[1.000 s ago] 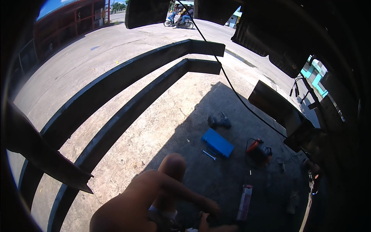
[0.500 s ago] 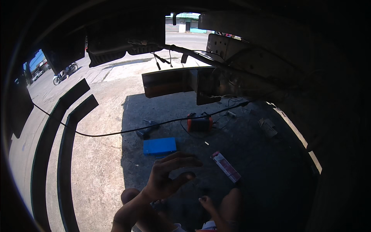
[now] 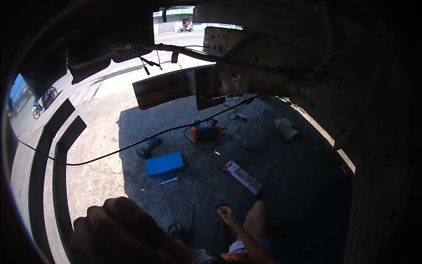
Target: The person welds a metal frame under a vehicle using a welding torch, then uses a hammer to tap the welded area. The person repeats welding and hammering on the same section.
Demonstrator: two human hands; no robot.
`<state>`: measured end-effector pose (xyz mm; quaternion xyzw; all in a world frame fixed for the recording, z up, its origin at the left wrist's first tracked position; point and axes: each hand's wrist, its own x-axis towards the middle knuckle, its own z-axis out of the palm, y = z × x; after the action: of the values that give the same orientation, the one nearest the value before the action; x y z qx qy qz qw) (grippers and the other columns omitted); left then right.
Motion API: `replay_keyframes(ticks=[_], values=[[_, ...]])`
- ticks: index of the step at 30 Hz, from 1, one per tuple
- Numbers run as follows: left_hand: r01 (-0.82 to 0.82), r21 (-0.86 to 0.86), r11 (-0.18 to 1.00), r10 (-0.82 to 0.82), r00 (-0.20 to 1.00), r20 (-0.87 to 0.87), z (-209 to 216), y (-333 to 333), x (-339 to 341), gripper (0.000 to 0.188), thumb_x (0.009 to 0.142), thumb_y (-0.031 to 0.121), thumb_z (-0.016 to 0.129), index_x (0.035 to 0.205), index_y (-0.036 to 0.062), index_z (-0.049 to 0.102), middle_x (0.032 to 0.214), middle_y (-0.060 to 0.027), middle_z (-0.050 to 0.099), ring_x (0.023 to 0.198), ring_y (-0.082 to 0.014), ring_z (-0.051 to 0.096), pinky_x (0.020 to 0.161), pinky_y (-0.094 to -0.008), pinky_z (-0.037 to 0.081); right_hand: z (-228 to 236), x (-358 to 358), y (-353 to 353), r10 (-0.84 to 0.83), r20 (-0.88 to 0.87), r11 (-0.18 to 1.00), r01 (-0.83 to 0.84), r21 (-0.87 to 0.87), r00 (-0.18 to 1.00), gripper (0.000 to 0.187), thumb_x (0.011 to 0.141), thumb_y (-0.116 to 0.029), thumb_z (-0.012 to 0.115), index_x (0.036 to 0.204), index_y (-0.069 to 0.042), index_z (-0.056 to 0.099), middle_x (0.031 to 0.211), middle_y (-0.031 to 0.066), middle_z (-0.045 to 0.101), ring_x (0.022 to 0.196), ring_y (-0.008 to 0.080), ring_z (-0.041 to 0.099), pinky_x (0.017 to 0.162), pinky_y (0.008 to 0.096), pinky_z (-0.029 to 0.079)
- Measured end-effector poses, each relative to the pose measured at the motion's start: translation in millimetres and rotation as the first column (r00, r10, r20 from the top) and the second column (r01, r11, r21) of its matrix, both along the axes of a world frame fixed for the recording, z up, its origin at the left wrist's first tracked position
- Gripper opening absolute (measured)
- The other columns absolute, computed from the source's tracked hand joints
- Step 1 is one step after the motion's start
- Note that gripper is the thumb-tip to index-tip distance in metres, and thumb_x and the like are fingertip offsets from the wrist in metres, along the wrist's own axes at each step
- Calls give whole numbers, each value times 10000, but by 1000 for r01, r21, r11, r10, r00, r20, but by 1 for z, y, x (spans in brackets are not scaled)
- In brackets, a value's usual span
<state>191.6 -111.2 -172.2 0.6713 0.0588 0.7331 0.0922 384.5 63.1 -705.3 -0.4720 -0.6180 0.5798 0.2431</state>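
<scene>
My left hand is large and close at the lower left, with its knuckles up and its fingers curled closed. What they hold, if anything, is hidden. My right hand is lower and farther off, beside my bent knee, its fingers pinched together. A thin dark shape seems to run from its fingertips, too dim to name. Beyond the hands on the concrete lie a blue case, an open-end wrench along its near side, and a long pink and white box.
A dark cordless drill and a black and orange machine with cables lie farther back. A black cable hangs across the view. Rusty steel beams are overhead. Two bent steel bars are on the left, and cardboard lies right.
My left hand has come from the middle toward the lower left and nearer, its spread fingers now curled. The view has shifted, uncovering the wrench. My right hand stays by the knee.
</scene>
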Motion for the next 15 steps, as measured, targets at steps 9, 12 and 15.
replay_keyframes(ticks=[9,12,15], values=[[57,-202,978,-94,979,-182,9,-7,-21,221,928,272,720,1146,242,735,1294,63,661,1096,-266,610,936,-401,459,151,40,18,-144,36,974,135,180,989,359,1003,-282,668,1202,17,673,1094,125,735,1027,206,701,887,326,539],[-44,-144,989,9,972,-235,-1,-5,-29,253,961,322,663,1192,225,699,1313,35,648,1117,-261,612,958,-410,477,183,64,32,-296,46,919,271,288,954,332,1015,-247,650,1212,21,661,1107,136,725,1038,221,696,901,345,542],[-281,-67,957,234,891,-388,0,-12,-40,299,994,372,605,1238,209,663,1332,8,635,1138,-256,614,980,-420,496,159,102,62,-425,-143,807,446,387,894,320,1014,-225,657,1220,19,649,1115,143,715,1032,235,696,914,367,546]])
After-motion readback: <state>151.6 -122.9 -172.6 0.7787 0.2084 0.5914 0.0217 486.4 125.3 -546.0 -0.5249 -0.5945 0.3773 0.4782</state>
